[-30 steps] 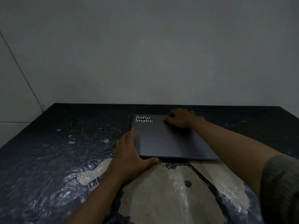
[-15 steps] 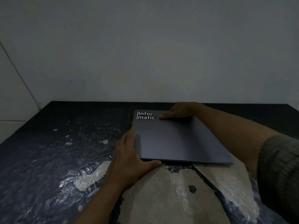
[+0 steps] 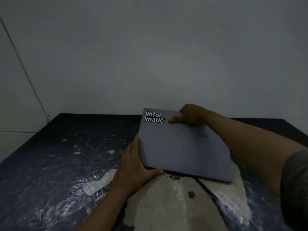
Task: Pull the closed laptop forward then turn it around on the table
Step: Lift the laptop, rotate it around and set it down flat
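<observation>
Nearest to the camera, a dark sleeve (image 3: 295, 185) is seen at the right edge, on the right forearm. In front of it the worktop (image 3: 50, 172) is covered with a dark, wrinkled plastic film, and a large pale worn patch (image 3: 175, 202) with a small dark spot is seen in the near middle part.

The left hand (image 3: 133, 169) is laid at the near left corner of the closed laptop (image 3: 183, 147). Its thumb is stretched along the near edge, while the fingers are placed along the left side edge, so the corner is grasped between them. Whether the fingertips go under the laptop cannot be told.

The laptop is grey and closed, and it is placed slightly right of the middle of the worktop, partly over the pale patch. Its near edge is not parallel to the worktop edge; it runs lower toward the right. If the far part is lifted from the surface cannot be told for sure.

Farther away, the right hand (image 3: 191, 115) is clenched on the far edge of the laptop, with the thumb pressed on the lid and the fingers hidden behind the edge. Just left of the thumb, a white sticker (image 3: 154, 116) reading "Informatic" is seen at the far left corner of the lid.

Behind the worktop a plain grey wall (image 3: 150, 55) is seen.
</observation>
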